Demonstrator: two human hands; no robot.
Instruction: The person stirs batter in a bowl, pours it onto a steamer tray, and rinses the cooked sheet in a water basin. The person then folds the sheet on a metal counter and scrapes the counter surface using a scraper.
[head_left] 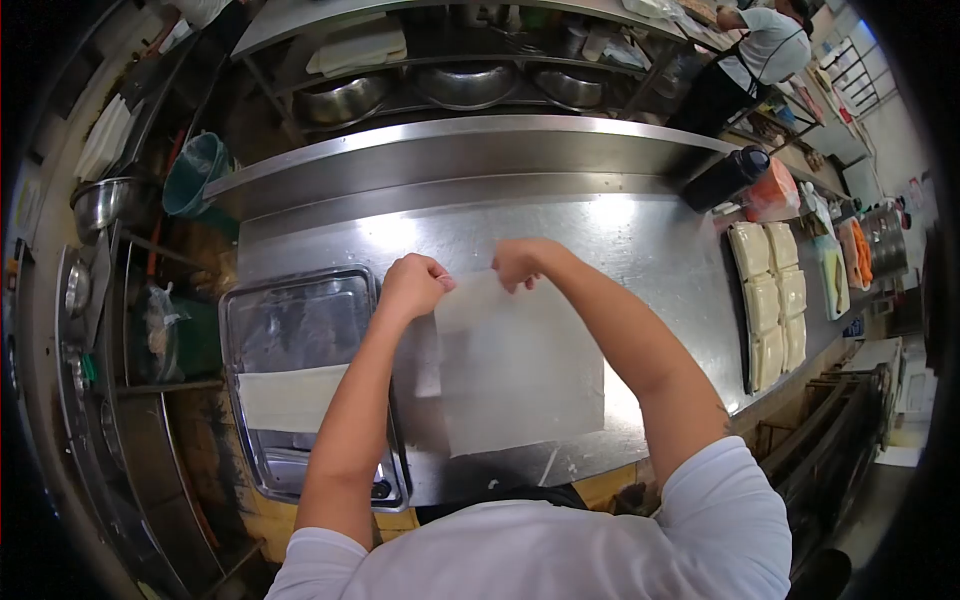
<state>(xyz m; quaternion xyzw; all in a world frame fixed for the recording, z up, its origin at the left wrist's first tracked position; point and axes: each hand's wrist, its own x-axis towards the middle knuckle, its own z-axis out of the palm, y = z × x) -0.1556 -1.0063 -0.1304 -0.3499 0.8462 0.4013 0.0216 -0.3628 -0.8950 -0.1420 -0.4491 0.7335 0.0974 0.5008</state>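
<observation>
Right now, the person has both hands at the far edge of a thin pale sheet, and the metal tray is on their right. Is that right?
Not quite: the head view shows the metal tray on the person's left. The left hand and right hand are indeed at the thin pale sheet's far edge.

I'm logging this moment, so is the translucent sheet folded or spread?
Spread: the translucent sheet shows a broad face and long lower edge; whether it is doubled, I cannot tell.
</observation>
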